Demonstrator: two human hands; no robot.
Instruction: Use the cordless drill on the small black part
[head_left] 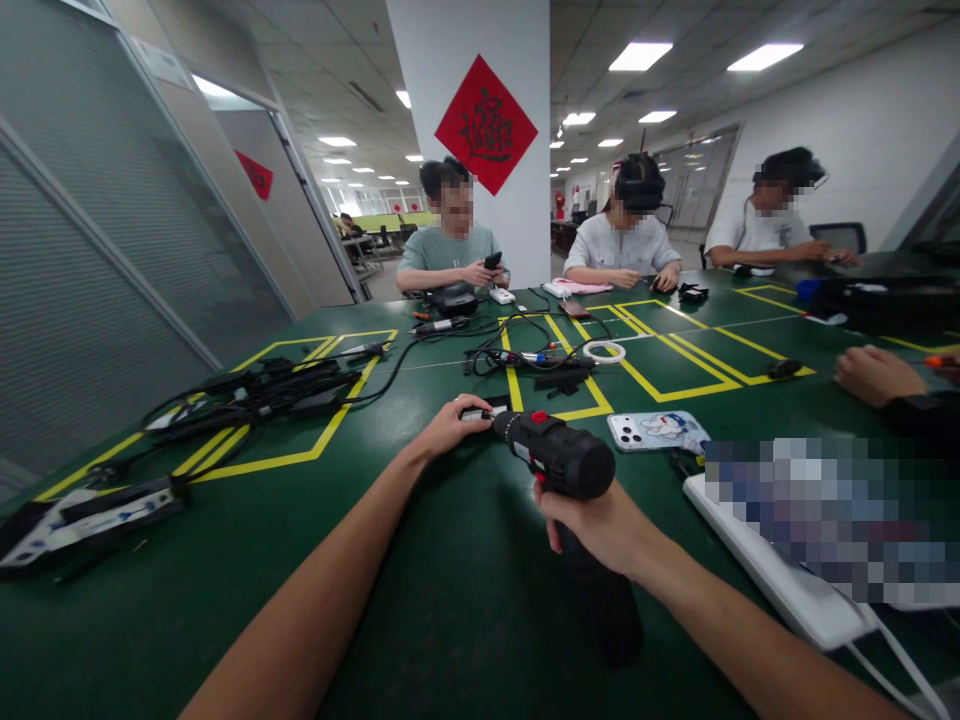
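My right hand [581, 515] is wrapped around the grip of a black cordless drill [559, 452] with red switches. The drill points away from me and to the left, its bit close to my left fingertips. My left hand [450, 428] rests low over the table, thumb and fingers closed on a small flat black and silver piece [475, 412]. The bit end meets this piece or stops just short of it; I cannot tell which. What the piece is cannot be made out, since fingers and drill partly cover it.
Tangled black cables [262, 390] lie on the left. A phone in a clear case [656, 431], a white roll of tape [604, 351] and a white power-strip-like block [780, 570] sit on the green table [450, 600]. Several people sit around it; one's hand [877, 375] is at right.
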